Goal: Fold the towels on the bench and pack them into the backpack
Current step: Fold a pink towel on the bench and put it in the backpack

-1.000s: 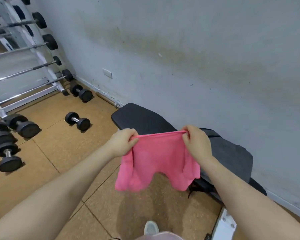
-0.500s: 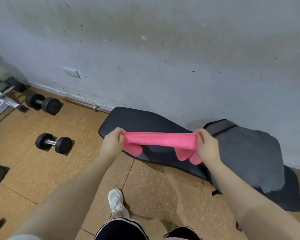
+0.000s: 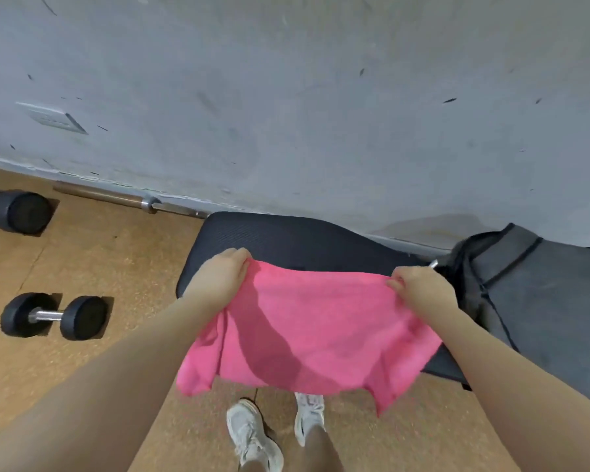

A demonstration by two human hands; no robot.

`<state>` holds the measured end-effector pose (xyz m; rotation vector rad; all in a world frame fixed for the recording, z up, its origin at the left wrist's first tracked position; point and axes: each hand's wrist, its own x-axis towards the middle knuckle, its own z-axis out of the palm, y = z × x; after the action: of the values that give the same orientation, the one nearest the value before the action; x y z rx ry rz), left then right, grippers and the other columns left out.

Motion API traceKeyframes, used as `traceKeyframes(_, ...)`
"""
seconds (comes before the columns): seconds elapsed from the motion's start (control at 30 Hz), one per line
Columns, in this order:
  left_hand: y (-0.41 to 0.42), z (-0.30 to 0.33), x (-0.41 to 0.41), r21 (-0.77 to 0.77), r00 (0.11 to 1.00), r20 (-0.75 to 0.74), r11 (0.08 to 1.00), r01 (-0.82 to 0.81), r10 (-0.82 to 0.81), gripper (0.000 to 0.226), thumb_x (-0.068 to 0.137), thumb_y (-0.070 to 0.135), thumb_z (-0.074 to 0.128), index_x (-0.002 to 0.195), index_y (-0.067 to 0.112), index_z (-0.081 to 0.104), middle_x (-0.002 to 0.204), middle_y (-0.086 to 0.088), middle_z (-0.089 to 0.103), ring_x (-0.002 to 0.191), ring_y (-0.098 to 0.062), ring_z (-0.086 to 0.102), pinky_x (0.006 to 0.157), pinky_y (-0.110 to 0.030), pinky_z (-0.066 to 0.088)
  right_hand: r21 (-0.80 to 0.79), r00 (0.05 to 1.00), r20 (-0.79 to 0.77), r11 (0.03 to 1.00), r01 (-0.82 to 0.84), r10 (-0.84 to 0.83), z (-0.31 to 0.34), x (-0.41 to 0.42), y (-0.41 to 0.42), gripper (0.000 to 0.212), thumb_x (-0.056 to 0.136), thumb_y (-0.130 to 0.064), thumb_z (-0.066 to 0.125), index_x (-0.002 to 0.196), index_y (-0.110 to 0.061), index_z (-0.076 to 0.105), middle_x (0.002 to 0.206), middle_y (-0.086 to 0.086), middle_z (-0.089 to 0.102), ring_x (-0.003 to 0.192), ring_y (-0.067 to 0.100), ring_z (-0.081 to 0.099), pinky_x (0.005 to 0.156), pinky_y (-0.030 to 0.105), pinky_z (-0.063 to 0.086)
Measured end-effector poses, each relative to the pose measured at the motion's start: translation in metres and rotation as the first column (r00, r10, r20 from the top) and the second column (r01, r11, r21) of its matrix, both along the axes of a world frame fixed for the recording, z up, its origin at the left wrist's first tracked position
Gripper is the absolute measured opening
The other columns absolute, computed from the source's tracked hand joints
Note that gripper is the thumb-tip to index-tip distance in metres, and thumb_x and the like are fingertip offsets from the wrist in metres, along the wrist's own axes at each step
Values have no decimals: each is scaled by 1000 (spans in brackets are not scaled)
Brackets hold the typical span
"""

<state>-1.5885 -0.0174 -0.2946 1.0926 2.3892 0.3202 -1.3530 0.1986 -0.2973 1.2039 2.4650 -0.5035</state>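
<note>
Both hands, left hand (image 3: 223,272) and right hand (image 3: 419,289), pinch the pink towel's (image 3: 307,332) far corners, now lowered from mid-air onto the surface (image 3: 286,240) left of the backpack (image 3: 539,301), seemingly ready for folding.

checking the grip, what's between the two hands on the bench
In the head view, the pink towel stretches between the left hand and right hand, its top edge pinched by both, over the black bench.

no readable text, labels, brands or numbers anywhere
</note>
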Motion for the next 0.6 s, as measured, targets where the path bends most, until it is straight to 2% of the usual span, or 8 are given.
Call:
traceKeyframes(0.1,29,-64,-28,-5,999,5,999,-35,35,26,97,20,41,114,5,53,111,-15,55,104,-36,53,88,-42,41,104,999,49,994,-27,22,-61,-40,28,28,96,-29,42,103,-11,63,107,14,64,104,33,57,79,37,44)
traceKeyframes(0.3,76,-155,-72,30,989,8,989,-147,146,28,93,16,48,117,3,51,116,-18,51,106,-37,51,92,-44,40,246,997,71,969,-36,19,-156,-95,73,30,95,-25,44,103,-4,63,105,23,64,101,40,57,79,39,44)
traceKeyframes(0.37,81,-173,-81,50,984,28,983,-179,178,36,92,15,50,126,4,45,123,-17,47,113,-35,48,96,-43,38,296,993,113,954,-53,21,-173,-105,79,30,94,-25,44,106,-4,63,108,24,63,105,40,53,85,40,41)
traceKeyframes(0.43,74,-184,-87,56,977,69,977,-208,204,47,91,18,53,134,6,38,131,-16,43,121,-33,42,100,-44,35,307,995,100,952,-2,-30,-183,-114,74,28,93,-20,45,112,-5,59,115,23,58,112,39,46,90,41,36)
traceKeyframes(0.5,51,-188,-91,68,960,93,961,-269,263,50,91,21,54,136,6,37,134,-16,42,125,-32,39,102,-45,34,319,999,-32,948,14,-4,-189,-131,55,33,86,-13,42,113,-4,58,116,23,56,110,41,46,90,44,36)
traceKeyframes(0.53,35,-189,-92,67,949,96,949,-307,300,48,91,21,54,134,5,39,133,-17,43,125,-32,39,103,-45,34,310,989,-130,950,-32,76,-191,-143,40,35,80,-12,42,108,-3,61,112,23,58,104,42,50,87,46,39)
traceKeyframes(0.6,1,-190,-93,49,928,106,930,-364,357,41,91,19,53,128,2,45,126,-19,48,120,-34,44,100,-42,35,216,910,-297,949,-231,289,-187,-173,2,34,72,-13,43,96,-3,65,101,21,62,90,42,58,80,45,47)
